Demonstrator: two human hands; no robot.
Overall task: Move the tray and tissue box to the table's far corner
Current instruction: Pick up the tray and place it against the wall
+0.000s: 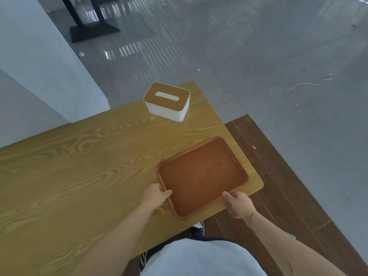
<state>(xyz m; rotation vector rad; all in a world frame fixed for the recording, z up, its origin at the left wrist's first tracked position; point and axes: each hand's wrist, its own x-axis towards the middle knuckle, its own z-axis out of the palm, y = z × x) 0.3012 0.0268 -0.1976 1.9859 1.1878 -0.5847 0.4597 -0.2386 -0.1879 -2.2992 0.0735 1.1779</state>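
A brown wooden tray (pixel 201 174) lies flat near the right end of the yellow wood-grain table (pixel 79 166), with one corner close to the near edge. My left hand (pixel 156 195) grips the tray's left rim, thumb hooked over the edge. My right hand (pixel 239 204) holds the near right rim, thumb on top. A white tissue box (pixel 167 102) with a wooden lid and an oval slot stands upright at the table's far corner, apart from the tray.
The table ends just right of the tray, over dark brown floor planks (pixel 278 186). Glossy grey floor (pixel 239 56) lies beyond. A white wall (pixel 39 66) borders the far left, and a black stand base (pixel 93 31) sits on the floor behind.
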